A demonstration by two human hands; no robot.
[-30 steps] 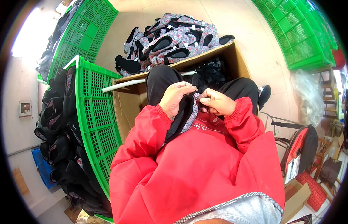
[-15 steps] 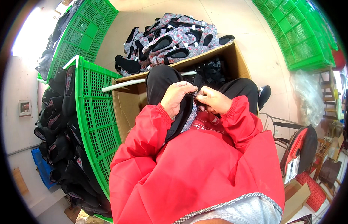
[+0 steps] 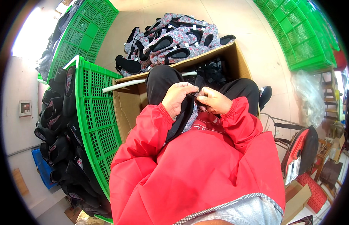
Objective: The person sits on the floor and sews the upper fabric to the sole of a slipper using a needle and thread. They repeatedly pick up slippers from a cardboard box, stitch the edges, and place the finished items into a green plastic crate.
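Observation:
Over my lap, my left hand and my right hand meet with their fingertips pinched together. Between them is a small, thin black piece, mostly covered by the fingers; whether it is a strap or a fastener cannot be made out. Just below the hands lies a black and floral fabric shoe, partly hidden by my left hand and sleeve. Beyond the hands, several black pieces, perhaps straps or buckles, fill part of an open cardboard box.
A white tube crosses the box. Behind it, floral shoes are heaped on the floor. Green crates stand at left, with black shoes beyond; another green crate is far right. A chair stands at right.
My hands keep their pinch over my lap, with only a very slight shift of the fingers. Everything around them looks the same.

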